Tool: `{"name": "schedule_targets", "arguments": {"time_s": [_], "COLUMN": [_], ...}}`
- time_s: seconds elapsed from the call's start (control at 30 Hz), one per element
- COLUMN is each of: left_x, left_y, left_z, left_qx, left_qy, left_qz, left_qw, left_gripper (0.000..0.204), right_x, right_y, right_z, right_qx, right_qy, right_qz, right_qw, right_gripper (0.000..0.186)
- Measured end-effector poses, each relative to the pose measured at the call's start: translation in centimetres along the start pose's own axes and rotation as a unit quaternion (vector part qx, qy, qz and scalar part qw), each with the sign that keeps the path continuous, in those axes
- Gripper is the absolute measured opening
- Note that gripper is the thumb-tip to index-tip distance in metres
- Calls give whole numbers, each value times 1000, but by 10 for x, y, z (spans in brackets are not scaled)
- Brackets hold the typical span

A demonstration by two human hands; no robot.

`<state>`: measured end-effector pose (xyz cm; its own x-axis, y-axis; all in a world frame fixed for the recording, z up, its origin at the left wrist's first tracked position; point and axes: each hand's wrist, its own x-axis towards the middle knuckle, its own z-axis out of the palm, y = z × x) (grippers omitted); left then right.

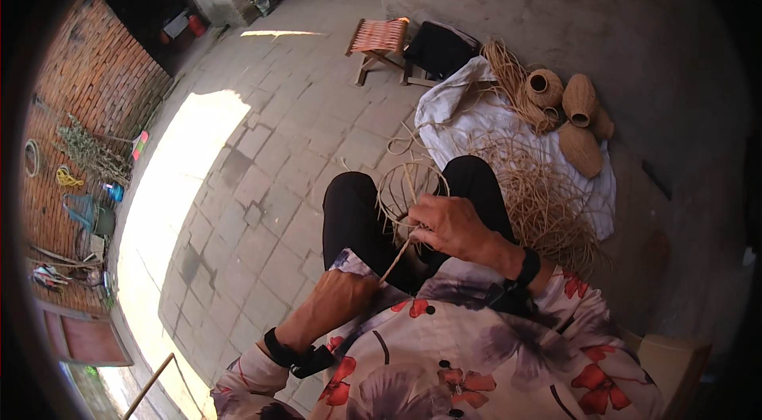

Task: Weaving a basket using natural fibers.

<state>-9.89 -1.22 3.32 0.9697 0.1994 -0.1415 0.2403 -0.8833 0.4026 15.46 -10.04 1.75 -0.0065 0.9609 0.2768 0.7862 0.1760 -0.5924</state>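
A partly woven basket frame of thin tan strands (390, 191) sits between my knees, its loose strands curving outward. My right hand (448, 221) is closed at the near side of the frame, thumb and fingers pinching the strands there. From that pinch a tan strand (397, 259) runs taut down to my left hand (351, 291). The left hand is closed low by my lap where the strand ends; its fingertips are turned away and mostly hidden. The inside of the frame is partly covered by my right hand.
Right of my knees, a white cloth (444, 114) bears a tangled heap of loose strands (540, 198) and several woven vase-shaped baskets (580, 152). Beyond stand a folding stool (379, 37) and a black bag (441, 49). A brick wall (87, 63) edges the paved floor at left.
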Motion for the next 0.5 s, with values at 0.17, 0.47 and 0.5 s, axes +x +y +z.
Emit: {"name": "schedule_targets", "arguments": {"time_s": [0.17, 0.47, 0.5], "left_x": [47, 130, 136], "left_y": [-2, -34, -35], "left_z": [-52, -35, -35], "left_qx": [13, 49, 54], "left_qy": [96, 119, 67], "left_qz": [31, 197, 199], "left_qw": [995, 972, 976], "left_gripper": [17, 15, 13], "right_x": [-2, -2, -2], "right_y": [5, 13, 14], "right_z": [7, 33, 34], "right_qx": [-90, -165, -160], "right_qy": [31, 198, 208], "right_qz": [-52, -120, -116], "right_qw": [994, 959, 958], "right_gripper": [21, 20, 21]}}
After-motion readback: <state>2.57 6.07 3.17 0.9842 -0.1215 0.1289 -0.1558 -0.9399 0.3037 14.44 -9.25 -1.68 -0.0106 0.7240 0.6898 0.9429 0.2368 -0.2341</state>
